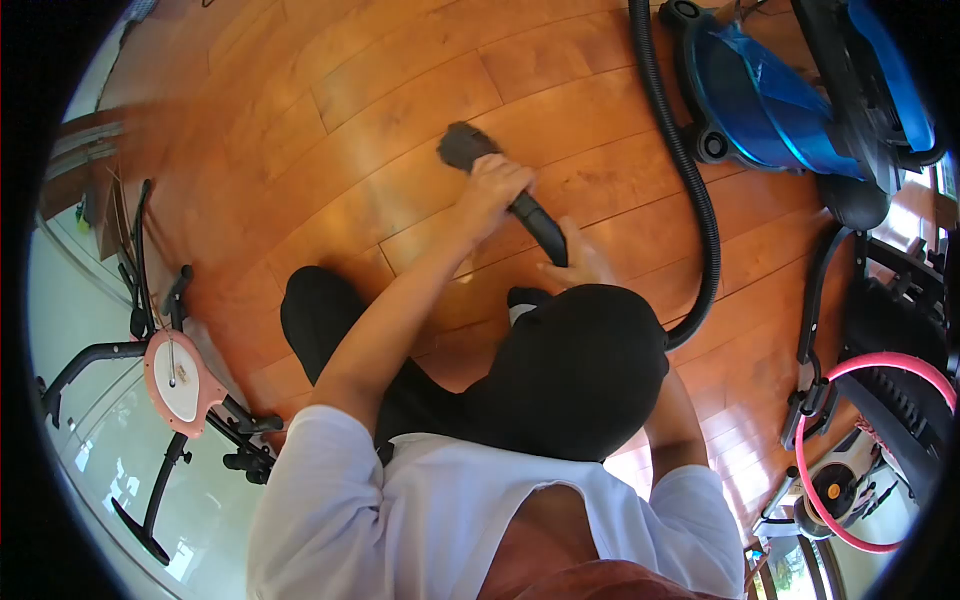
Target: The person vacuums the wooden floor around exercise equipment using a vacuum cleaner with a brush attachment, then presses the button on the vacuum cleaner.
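A black vacuum nozzle (540, 230) is held at a slant above the wooden floor, its wide brush-like head (466, 146) toward the upper left. My left hand (497, 186) wraps round its neck just behind the head. Lower down, my right hand (585, 256) closes on the tube's near end, partly hidden by my raised knee (580, 370). A ribbed black hose (690, 185) curves down from the top and passes out of sight behind that knee. The join between hose and nozzle is hidden.
A blue vacuum cleaner (770, 100) on casters stands at the upper right. Exercise equipment with a pink cover (180, 378) is on the left. A pink hoop (808, 470) leans by black equipment on the right. Wooden floor (400, 80) stretches ahead.
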`<state>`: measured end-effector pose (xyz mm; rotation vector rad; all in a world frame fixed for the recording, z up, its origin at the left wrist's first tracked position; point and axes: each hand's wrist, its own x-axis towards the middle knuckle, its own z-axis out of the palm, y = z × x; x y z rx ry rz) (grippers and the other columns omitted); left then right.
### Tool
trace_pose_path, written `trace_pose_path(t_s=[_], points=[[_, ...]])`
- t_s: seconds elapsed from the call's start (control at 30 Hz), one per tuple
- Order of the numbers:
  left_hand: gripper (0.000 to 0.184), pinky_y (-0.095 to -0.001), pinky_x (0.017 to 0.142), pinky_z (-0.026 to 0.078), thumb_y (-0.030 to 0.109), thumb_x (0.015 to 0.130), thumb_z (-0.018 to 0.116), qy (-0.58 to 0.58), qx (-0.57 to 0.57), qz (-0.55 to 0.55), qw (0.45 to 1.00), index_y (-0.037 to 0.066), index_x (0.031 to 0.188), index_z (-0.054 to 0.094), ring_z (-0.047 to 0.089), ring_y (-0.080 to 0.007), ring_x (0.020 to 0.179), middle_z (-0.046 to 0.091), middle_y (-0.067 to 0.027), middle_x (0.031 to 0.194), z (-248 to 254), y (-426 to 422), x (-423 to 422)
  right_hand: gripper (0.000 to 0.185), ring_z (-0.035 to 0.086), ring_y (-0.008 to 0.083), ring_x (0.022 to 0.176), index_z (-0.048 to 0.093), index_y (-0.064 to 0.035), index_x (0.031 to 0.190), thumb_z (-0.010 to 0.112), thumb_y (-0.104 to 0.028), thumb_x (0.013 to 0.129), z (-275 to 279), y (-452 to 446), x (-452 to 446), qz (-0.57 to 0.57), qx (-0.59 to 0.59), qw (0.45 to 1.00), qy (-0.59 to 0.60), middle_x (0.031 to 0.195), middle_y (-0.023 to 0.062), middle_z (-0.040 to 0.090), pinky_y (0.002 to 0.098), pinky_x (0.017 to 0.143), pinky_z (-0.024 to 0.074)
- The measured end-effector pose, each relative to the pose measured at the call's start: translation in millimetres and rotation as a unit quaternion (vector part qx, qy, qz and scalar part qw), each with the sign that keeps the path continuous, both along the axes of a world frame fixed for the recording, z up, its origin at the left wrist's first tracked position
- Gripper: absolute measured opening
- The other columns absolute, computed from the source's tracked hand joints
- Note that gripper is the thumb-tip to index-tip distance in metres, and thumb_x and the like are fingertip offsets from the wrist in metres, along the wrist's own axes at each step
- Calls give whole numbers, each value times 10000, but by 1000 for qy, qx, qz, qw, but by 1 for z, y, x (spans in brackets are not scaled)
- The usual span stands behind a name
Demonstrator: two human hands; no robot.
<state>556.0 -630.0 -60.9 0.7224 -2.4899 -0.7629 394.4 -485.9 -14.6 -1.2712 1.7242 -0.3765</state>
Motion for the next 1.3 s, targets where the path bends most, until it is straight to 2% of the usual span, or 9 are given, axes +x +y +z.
trace_pose_path(t_s=[0.17,0.5,0.63,0.7,0.87,1.07,1.13,1.17,1.3], points=[[225,-414,812,388,73,671,714,-5,-12,17,1000,155,827,575,577,-287,877,613,-30,803,-15,-20,-35,447,646,422,760,472,-64,1144,705,-188,784,6,-21,-25,-95,68,993,-9,762,250,620,504,646,474],[205,-428,822,390,47,720,679,119,-35,-173,977,188,837,587,586,-269,899,630,1,824,-35,-66,-226,391,588,250,546,515,-14,1123,646,-65,759,13,-29,-104,-357,-36,933,12,667,159,564,379,535,472],[236,-421,879,399,43,672,696,139,-25,-125,982,176,822,570,579,-273,919,625,-2,855,-30,-63,-180,392,608,278,608,520,-35,1100,646,-54,729,-1,-28,-89,-263,-69,959,81,709,143,583,374,559,482],[131,-417,843,405,53,732,651,139,-58,-29,988,144,807,593,568,-274,877,626,-28,802,-22,-53,-129,485,655,326,732,489,-35,1180,677,-90,737,6,-39,-68,-224,28,974,7,769,224,605,441,641,496],[191,-450,898,405,23,705,663,-18,-5,49,999,146,822,574,561,-294,884,606,-39,804,-6,-43,-34,528,663,407,794,476,-44,1231,715,-143,771,18,-51,-14,-73,19,997,31,818,268,639,485,648,493],[205,-449,863,412,53,731,660,93,-29,-42,994,165,851,538,577,-306,838,598,-38,766,-12,-79,-118,475,641,284,621,499,-32,1171,720,-123,760,27,-61,-49,-226,21,974,15,709,181,606,404,554,475],[184,-441,860,414,64,752,643,142,-16,-71,987,169,857,534,588,-301,842,616,-27,786,-23,-93,-174,377,528,158,494,524,-36,1096,668,-23,748,5,-63,-70,-303,-97,948,24,635,77,549,317,445,412],[171,-436,863,414,69,760,637,149,-15,-66,986,169,853,534,594,-297,850,626,-23,799,-25,-98,-190,357,502,135,473,516,-24,1064,668,-22,741,-6,-67,-85,-344,-105,928,-98,638,67,548,289,434,398],[164,-437,889,413,57,782,615,122,-48,-37,991,166,873,535,595,-292,893,633,-28,833,-26,-126,-177,402,573,166,514,497,17,1121,651,-31,753,10,-106,-76,-296,-60,950,-72,641,102,568,311,473,447]])
